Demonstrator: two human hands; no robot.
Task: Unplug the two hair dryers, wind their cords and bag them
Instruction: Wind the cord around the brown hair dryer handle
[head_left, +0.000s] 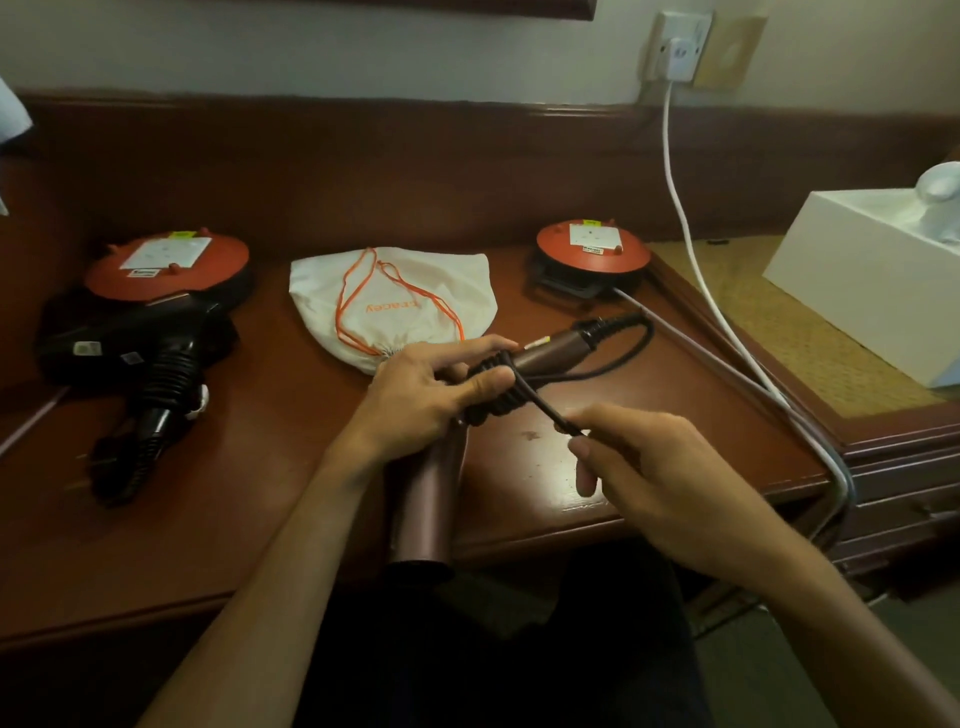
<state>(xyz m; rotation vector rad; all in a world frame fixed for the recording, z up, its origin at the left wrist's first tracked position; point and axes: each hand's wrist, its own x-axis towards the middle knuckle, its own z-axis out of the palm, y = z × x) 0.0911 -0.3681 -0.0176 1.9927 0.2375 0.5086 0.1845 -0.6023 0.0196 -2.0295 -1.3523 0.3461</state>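
Head view. The person's left hand (415, 389) grips a mauve, metallic-finish hair dryer (431, 499) at the junction of barrel and handle. The barrel points down toward the person, past the near edge of the dark red-brown wooden desk (234, 519); the handle points away to the right. The left-hand fingers are closed around the dryer, and the thumb presses on several turns of black cord (498, 387) already wound around the handle. The right hand (649, 467) pinches the free run of that cord between thumb and forefinger, just right of the coils; the other fingers are curled loosely. A slack loop of cord remains between the handle end and the coils, so winding of this dryer is judged partly done. Its plug is not visible.

At the left of the desk lies a black hair dryer (140, 353) with its cord wrapped around the handle and its plug prongs free; this unit appears unplugged and wound, but it is not bagged. A white cloth drawstring bag with orange cords (395, 301) lies flat behind the hands. Two red round extension reels (592, 249) stand to either side of it.

Remaining: finish winding, then bag both dryers.
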